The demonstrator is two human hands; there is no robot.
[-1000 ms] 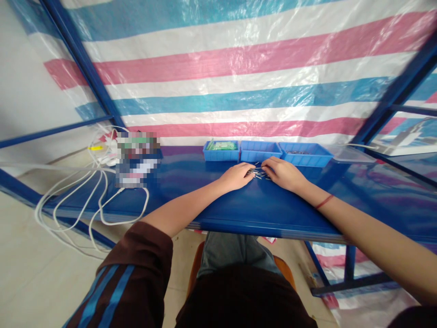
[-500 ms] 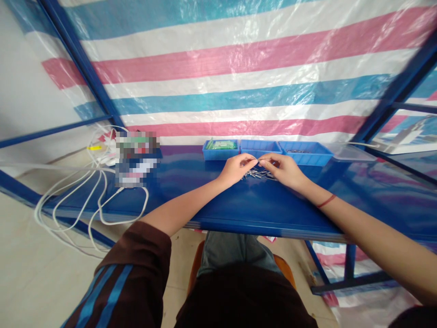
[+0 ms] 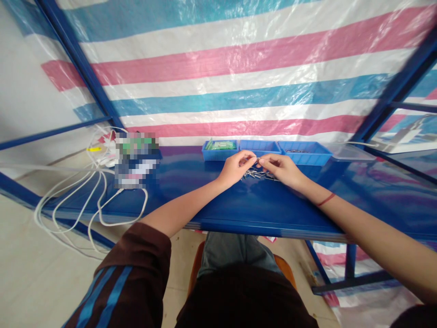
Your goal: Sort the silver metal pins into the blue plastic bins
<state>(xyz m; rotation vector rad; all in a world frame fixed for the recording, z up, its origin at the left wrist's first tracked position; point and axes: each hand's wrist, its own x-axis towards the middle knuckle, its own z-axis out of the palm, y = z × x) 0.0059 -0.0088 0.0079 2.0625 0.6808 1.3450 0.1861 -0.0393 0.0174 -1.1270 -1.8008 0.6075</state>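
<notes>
My left hand and my right hand meet fingertip to fingertip above the blue table. Both are closed in a pinch around a small metal piece, mostly hidden by the fingers and too small to name. Just below the fingers lies a loose pile of thin, shiny metal pieces on the tabletop. Part of that pile is covered by my right hand.
Behind my hands stand a blue bin with green packets, a middle blue bin, and a right blue bin holding small metal parts. A clear lid lies farther right. White cables loop over the table's left end.
The fingertips have shifted slightly, and a little more of the small metal piece shows between them. Both hands stay over the pile.
</notes>
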